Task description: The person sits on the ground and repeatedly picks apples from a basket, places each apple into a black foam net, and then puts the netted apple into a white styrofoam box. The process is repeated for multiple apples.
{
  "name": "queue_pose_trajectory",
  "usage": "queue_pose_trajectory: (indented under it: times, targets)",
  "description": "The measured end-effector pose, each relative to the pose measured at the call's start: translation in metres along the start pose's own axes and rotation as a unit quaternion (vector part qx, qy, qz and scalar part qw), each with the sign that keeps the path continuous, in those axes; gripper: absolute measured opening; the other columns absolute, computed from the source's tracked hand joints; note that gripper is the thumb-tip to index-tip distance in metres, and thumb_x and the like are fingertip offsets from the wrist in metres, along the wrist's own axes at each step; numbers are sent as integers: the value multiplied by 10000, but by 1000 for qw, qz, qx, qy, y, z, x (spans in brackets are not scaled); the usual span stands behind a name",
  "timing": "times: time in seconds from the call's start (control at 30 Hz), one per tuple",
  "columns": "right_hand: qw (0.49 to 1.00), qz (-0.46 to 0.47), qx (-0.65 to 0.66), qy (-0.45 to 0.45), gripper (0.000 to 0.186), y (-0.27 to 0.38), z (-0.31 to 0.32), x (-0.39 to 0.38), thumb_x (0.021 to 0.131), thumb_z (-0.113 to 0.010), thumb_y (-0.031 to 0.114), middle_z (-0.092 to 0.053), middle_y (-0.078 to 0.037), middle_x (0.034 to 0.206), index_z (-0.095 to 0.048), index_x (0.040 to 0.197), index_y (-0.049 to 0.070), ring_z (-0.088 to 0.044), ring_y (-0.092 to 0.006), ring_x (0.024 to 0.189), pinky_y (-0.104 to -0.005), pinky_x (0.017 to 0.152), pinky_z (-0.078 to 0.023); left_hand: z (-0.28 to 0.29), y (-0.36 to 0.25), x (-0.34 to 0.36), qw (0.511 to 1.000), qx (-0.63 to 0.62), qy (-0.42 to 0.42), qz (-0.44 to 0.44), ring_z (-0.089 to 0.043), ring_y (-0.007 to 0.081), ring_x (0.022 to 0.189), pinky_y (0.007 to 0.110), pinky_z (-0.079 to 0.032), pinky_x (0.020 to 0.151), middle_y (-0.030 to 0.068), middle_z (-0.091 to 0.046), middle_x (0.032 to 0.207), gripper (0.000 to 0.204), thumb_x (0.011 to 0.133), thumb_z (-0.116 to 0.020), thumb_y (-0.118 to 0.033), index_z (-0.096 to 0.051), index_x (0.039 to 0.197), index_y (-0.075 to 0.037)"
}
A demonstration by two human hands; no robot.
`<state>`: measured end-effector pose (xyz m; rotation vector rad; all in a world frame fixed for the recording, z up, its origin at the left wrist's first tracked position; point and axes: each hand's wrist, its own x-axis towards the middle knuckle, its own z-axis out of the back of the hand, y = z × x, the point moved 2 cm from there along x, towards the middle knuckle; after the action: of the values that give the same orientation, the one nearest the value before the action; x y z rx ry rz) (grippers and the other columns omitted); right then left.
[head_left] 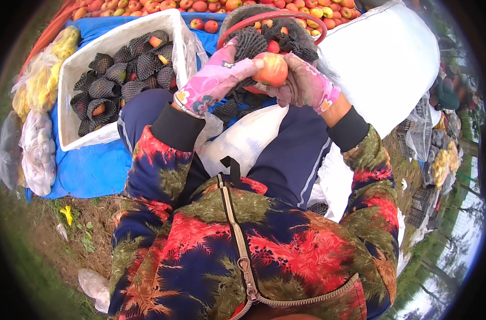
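Note:
In front of me, over my lap, a red-and-yellow apple [271, 70] sits between my two gloved hands. My right hand [306, 85], in a worn pink glove, is closed around its right side. The thumb of my left hand [219, 77], in a pink flowered glove, presses on its left side. Next to the left fingers is a black foam net sleeve [250, 42]; the fingers are partly hidden there. Just beyond the hands stands a bucket with a red rim [325, 30], holding apples and more black sleeves.
At left, a white crate [67, 109] holds several apples in black sleeves. It stands on a blue tarp [88, 173]. A large heap of apples [200, 6] spans the back. A big white sack [379, 64] is on the right. Bagged yellow nets [42, 80] lie at far left.

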<state>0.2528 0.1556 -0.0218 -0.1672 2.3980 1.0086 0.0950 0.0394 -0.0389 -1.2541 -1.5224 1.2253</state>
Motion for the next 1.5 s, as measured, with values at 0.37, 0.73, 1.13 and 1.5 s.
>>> queue_pose_trajectory:
  times: [0.37, 0.73, 1.13, 1.5]
  targets:
    - [945, 187, -138, -230, 355, -9, 45, 23, 967, -382, 314, -585, -120, 1115, -492, 1178, 50, -619, -213, 909, -342, 640, -538, -16, -28, -6, 893, -437, 107, 25, -528, 317, 1128, 441, -445, 969, 215, -491, 1252, 532, 890, -534, -270, -381, 1286, 49]
    - [955, 270, 122, 13, 583, -24, -9, 16, 871, -520, 325, -424, -195, 1328, -348, 1341, 26, -472, -354, 1181, -511, 988, -407, -7, -33, -20, 885, -421, 198, -7, -526, 256, 1130, 380, -446, 963, 176, -504, 1236, 625, 813, -645, -219, -361, 1304, 45]
    - [618, 556, -546, -104, 406, -18, -142, 52, 807, -618, 92, -515, -122, 1126, -518, 1197, 37, -573, -177, 795, -305, 730, -483, 108, -68, -23, 879, 312, -315, -176, -598, 210, 957, 317, -477, 830, 128, -596, 1047, 575, 727, -687, -222, -464, 1208, 0]
    - [698, 45, -647, -302, 336, -5, 124, 20, 844, -516, 177, -612, -140, 1025, -551, 1128, -1, -587, -236, 961, -314, 856, -440, 531, 26, -96, 536, 694, -388, 283, -572, 371, 1033, 417, -444, 894, 239, -605, 1073, 510, 716, -641, -329, -561, 1104, -9]
